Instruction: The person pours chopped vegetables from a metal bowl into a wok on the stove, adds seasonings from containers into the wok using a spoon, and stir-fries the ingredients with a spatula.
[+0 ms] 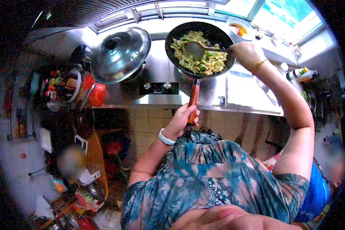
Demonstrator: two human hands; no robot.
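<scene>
My left hand (184, 119) is wrapped round the reddish-brown handle (194, 94) of a black wok (200, 27). Chopped pale-green vegetables (210, 66) lie spread in the wok, which stands over the right side of the stove. From the right, my right hand (244, 53) reaches across the wok's rim, closed on the handle of a spatula (195, 50). The spatula's broad head rests among the vegetables near the middle of the wok.
A second pan under a domed metal lid (122, 57) stands on the left of the stove (157, 69). Behind the wok at right is a white bowl (239, 27) with orange-red contents. Bottles (297, 73) stand at far right. Another person in blue (314, 191) is close on my right.
</scene>
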